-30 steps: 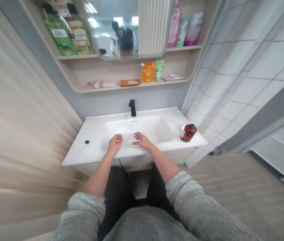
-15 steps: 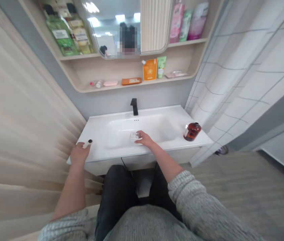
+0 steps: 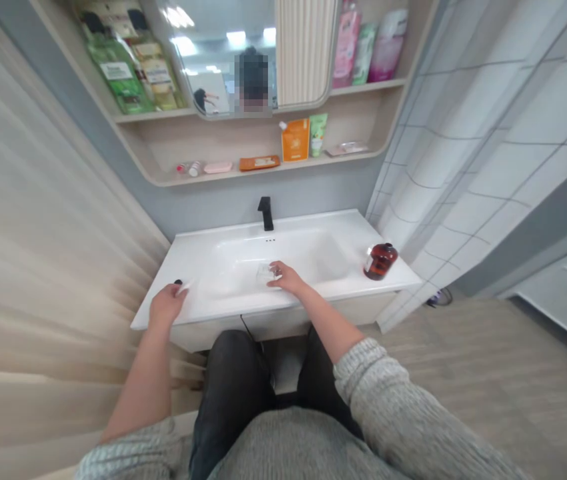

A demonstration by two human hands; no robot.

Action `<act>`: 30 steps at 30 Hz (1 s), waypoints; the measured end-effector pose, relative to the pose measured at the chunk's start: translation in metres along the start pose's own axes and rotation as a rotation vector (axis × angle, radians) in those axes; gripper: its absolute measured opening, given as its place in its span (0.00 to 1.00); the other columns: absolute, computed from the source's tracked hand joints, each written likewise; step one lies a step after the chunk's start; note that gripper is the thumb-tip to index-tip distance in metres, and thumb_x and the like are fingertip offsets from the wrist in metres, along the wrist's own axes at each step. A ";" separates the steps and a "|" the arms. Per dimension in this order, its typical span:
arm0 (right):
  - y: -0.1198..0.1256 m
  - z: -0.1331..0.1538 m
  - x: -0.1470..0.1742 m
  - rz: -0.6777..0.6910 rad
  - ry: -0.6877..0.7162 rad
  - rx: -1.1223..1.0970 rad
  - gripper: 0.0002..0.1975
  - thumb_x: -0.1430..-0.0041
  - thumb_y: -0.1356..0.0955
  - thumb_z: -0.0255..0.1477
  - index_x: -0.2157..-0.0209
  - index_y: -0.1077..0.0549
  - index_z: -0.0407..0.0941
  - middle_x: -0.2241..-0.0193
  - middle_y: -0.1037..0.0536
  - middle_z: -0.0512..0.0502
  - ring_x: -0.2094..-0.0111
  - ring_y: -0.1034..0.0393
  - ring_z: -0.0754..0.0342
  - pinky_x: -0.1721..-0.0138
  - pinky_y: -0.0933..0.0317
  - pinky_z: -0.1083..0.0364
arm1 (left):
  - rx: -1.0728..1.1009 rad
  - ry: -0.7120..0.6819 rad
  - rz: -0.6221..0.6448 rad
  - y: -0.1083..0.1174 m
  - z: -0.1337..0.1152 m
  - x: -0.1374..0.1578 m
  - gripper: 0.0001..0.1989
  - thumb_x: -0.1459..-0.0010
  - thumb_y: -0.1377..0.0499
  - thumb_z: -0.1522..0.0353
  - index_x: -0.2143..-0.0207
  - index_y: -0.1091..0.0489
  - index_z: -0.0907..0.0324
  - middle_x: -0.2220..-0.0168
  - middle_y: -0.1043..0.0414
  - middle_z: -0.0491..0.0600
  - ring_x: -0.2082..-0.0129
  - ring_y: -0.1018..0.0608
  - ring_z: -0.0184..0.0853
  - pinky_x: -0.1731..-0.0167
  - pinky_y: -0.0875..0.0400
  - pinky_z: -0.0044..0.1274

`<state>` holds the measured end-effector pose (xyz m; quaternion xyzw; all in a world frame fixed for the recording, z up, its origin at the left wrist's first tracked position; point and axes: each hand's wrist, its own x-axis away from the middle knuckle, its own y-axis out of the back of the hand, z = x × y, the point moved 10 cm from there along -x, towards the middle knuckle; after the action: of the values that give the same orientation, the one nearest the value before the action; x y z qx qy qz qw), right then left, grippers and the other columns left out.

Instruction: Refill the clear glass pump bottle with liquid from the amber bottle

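My right hand [image 3: 289, 277] is closed around a small clear container [image 3: 264, 272], tilted over the sink basin [image 3: 236, 283]; its contents, if any, cannot be made out. Over the left part of the counter is my left hand [image 3: 166, 305], its fingers pinched on a small white piece [image 3: 185, 287] that blurs with motion. Just behind those fingers shows a small black cap-like piece [image 3: 178, 282], partly hidden; whether it is joined to the white piece is unclear. A brown-red bottle [image 3: 380, 261] stands on the right side of the counter.
A black faucet [image 3: 266, 213] rises behind the basin. Above, a shelf [image 3: 173, 177] holds an orange pouch [image 3: 295, 141], a green tube [image 3: 318, 135] and small packs. Tall bottles [image 3: 126, 77] flank the mirror. A curtain [image 3: 63, 220] hangs at the left.
My left hand has shifted slightly right, turning over the small white and black pieces so the black one is partly covered. My right hand keeps the clear container nearly in place.
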<state>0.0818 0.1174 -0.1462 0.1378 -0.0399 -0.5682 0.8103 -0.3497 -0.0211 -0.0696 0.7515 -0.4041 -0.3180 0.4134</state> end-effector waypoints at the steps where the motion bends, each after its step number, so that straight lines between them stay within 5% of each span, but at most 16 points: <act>1: 0.000 0.001 0.000 -0.001 0.003 0.012 0.37 0.60 0.15 0.30 0.46 0.23 0.50 0.56 0.18 0.50 0.58 0.24 0.49 0.49 0.30 0.48 | 0.122 -0.023 0.008 -0.002 -0.017 0.004 0.18 0.38 0.37 0.55 0.54 0.22 0.57 0.56 0.13 0.56 0.51 0.13 0.50 0.51 0.20 0.35; 5: 0.000 0.006 0.003 -0.005 0.042 0.050 0.38 0.59 0.16 0.31 0.44 0.23 0.50 0.55 0.18 0.48 0.55 0.25 0.48 0.50 0.31 0.49 | 0.545 -0.214 0.185 -0.021 -0.111 0.026 0.28 0.36 0.39 0.47 0.48 0.21 0.59 0.65 0.15 0.52 0.62 0.13 0.45 0.56 0.19 0.33; 11: -0.001 0.019 0.009 -0.024 0.124 0.070 0.38 0.59 0.16 0.32 0.43 0.21 0.50 0.51 0.17 0.46 0.53 0.25 0.47 0.52 0.30 0.50 | 0.378 -0.434 0.226 -0.025 -0.211 0.037 0.22 0.38 0.34 0.49 0.54 0.18 0.56 0.64 0.15 0.51 0.63 0.15 0.42 0.61 0.24 0.29; 21: -0.003 0.026 0.011 -0.006 0.165 0.056 0.39 0.58 0.16 0.31 0.41 0.21 0.49 0.48 0.17 0.43 0.52 0.25 0.46 0.51 0.30 0.49 | 0.013 -0.636 0.238 -0.024 -0.267 0.032 0.15 0.33 0.35 0.57 0.57 0.15 0.57 0.59 0.13 0.55 0.58 0.15 0.45 0.55 0.25 0.31; 30: -0.002 0.032 0.011 -0.014 0.196 0.051 0.41 0.58 0.15 0.33 0.39 0.21 0.50 0.42 0.18 0.41 0.49 0.24 0.43 0.50 0.29 0.48 | -0.328 -0.707 0.363 -0.074 -0.309 0.045 0.18 0.31 0.36 0.54 0.55 0.14 0.58 0.55 0.13 0.60 0.52 0.14 0.49 0.52 0.24 0.31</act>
<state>0.0766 0.1002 -0.1171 0.2135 0.0262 -0.5565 0.8025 -0.0527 0.0770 0.0000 0.4372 -0.5908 -0.5381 0.4126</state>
